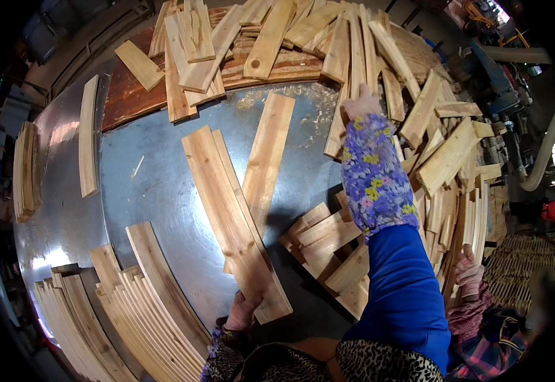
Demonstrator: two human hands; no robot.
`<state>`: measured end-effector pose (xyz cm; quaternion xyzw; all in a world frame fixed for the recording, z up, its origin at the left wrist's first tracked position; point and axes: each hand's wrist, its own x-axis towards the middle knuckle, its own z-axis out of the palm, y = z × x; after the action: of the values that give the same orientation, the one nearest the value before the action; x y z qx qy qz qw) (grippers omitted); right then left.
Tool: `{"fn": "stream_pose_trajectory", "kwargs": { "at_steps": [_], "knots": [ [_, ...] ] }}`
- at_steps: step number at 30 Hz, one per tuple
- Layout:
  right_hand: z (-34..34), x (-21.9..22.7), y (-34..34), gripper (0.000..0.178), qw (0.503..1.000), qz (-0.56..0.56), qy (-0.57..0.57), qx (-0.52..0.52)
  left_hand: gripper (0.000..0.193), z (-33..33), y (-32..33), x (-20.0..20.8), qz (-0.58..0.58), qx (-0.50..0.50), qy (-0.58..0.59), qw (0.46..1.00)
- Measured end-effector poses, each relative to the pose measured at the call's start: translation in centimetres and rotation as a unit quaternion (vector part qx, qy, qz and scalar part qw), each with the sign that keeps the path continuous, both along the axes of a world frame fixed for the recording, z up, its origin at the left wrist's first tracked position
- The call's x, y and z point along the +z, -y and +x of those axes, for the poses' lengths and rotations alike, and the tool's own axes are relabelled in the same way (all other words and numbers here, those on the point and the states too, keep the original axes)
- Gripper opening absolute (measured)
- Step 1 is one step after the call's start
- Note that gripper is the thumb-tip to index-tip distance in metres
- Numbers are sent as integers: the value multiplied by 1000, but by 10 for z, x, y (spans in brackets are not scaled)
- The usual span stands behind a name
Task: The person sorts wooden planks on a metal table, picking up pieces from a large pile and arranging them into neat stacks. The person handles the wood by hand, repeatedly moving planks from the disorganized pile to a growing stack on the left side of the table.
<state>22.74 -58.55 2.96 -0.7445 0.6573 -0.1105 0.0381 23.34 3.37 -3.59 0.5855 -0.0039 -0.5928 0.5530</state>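
Observation:
My left hand [244, 310], in a pinkish glove, is closed on the near end of a long pale wooden board [226, 204]. A second board shows along its right edge, and another board [270, 146] lies slanted under them on the metal table. My right arm, in a blue sleeve with a purple flowered cuff, stretches to the far pile. There my right hand [361, 107], gloved too, has its thumb and a finger on either side of the end of a narrow board [356, 57]. Its other fingers are hard to make out.
Loose boards [271, 38] heap up along the far edge and down the right side. Shorter pieces [328, 239] lie near the right forearm. Boards stand in rows [137, 299] at the near left. Another person's gloved hand [468, 274] is at the right pile.

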Motion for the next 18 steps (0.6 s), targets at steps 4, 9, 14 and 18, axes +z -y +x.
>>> {"fn": "stream_pose_trajectory", "kwargs": {
  "at_steps": [4,9,14,18],
  "knots": [
    [-85,11,6,34,952,86,292,26,52,-5,7,-7,-76,66,-136,986],
    [-134,19,-168,16,719,265,636,95,62,-6,-21,-14,-106,167,-273,942],
    [-186,56,-416,38,877,302,210,309,78,-26,5,8,-206,253,-338,883],
    [-159,59,-386,41,797,420,274,337,72,-35,11,-18,-172,307,-339,872]
  ]
}}
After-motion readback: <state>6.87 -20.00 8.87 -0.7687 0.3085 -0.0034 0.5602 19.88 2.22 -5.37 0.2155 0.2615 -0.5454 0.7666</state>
